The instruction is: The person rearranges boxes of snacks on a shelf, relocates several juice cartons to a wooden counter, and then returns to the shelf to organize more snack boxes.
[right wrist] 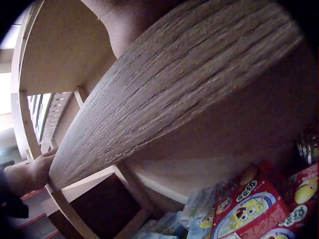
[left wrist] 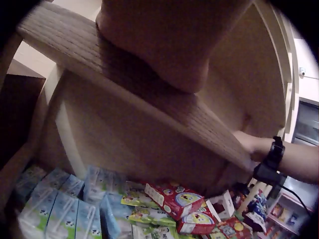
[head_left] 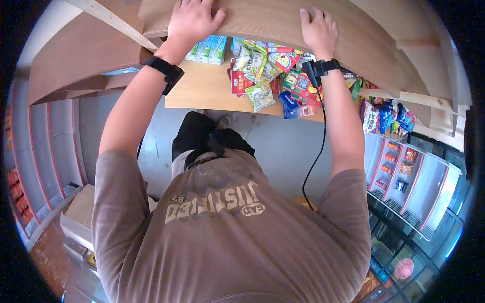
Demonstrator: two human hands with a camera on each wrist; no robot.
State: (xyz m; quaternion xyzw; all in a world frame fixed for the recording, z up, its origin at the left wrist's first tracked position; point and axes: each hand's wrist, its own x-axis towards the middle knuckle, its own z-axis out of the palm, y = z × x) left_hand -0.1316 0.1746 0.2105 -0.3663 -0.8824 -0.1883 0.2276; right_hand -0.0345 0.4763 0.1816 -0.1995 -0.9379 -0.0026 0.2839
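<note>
Both hands rest on an upper wooden shelf board [head_left: 262, 22] at the top of the head view. The left hand [head_left: 192, 22] lies on it to the left, thumb spread from the fingers. Further right, the right hand [head_left: 321, 33] lies on the same board with its fingers pointing away from the body. Neither hand shows anything held. From the left wrist, the heel of the left hand [left wrist: 169, 50] presses on the board's top. The right wrist view shows the base of the right hand [right wrist: 127, 25] at the board's edge, the fingers out of frame.
Below the board, a lower wooden shelf [head_left: 202, 86] holds blue-white drink cartons [head_left: 208, 49], green snack bags [head_left: 261, 96] and red boxes [right wrist: 249, 209]. More snack bags [head_left: 386, 116] sit to the right. A black cable [head_left: 321, 151] hangs from the right wrist. Shelves with red edges [head_left: 50, 141] stand at left.
</note>
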